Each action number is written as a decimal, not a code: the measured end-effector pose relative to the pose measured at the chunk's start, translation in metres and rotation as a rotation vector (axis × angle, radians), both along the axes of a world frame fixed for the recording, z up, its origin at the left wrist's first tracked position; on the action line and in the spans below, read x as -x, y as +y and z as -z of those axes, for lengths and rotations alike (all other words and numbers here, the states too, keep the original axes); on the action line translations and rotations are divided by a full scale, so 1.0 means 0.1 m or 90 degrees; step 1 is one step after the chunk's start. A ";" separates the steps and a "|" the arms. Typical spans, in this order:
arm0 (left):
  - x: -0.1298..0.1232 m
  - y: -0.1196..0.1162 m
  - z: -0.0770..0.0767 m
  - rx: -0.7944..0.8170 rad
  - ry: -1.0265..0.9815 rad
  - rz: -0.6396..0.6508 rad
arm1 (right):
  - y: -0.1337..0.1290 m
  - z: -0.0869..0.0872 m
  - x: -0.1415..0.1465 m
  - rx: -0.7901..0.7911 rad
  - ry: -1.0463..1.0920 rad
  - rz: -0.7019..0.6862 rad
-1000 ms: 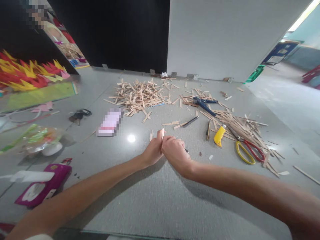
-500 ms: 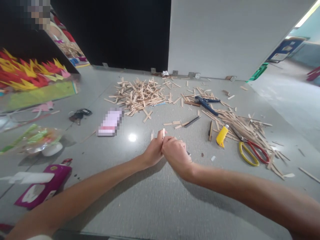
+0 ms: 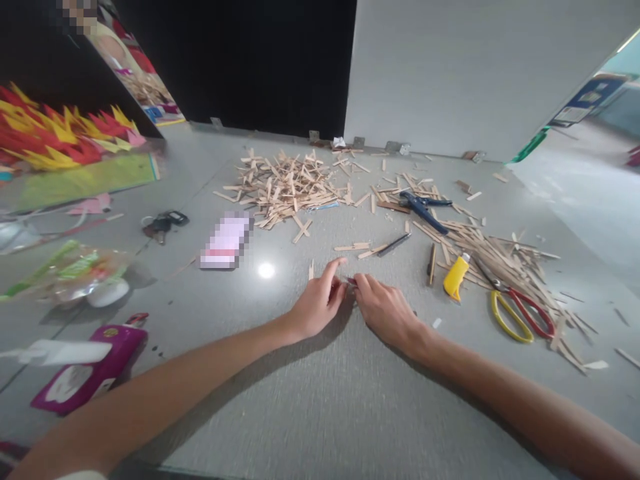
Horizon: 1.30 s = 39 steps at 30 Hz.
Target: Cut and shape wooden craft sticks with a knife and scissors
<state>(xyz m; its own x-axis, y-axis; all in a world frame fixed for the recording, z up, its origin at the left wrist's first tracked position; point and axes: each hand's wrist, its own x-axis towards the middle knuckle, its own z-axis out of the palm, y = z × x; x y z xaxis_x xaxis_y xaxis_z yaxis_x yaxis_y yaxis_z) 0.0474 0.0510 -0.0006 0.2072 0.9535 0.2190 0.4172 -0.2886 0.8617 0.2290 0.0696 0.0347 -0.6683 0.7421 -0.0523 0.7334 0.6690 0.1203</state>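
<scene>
Near the centre of the grey table [image 3: 300, 407], my left hand [image 3: 320, 300] has its index finger raised and curved, its thumb close below; whether anything small is between them is too blurred to tell. Just to its right, my right hand [image 3: 384, 303] is closed, its fingertips around a small dark reddish piece [image 3: 352, 281] that I cannot make out. A small light wooden stick piece [image 3: 311, 270] stands out behind my left hand. Beyond my hands lie short wooden pieces [image 3: 355, 247] and a dark pen [image 3: 394, 245].
Behind are a heap of wooden sticks [image 3: 285, 187] and blue cutters [image 3: 424, 210]. At right lie a yellow cutter [image 3: 456, 277] and scissors [image 3: 513, 317]. At left are a phone [image 3: 227, 241], keys [image 3: 164, 225], a purple box [image 3: 93, 363] and a white bottle [image 3: 65, 352].
My hands were pressed together around an upright light stick. Now they are a little apart, my right hand further right, and that stick no longer shows between them. The view has shifted slightly.
</scene>
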 end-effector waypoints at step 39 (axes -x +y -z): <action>0.06 -0.11 -0.21 -0.003 -0.155 0.043 | 0.10 -0.36 -0.37 1.460 0.656 0.332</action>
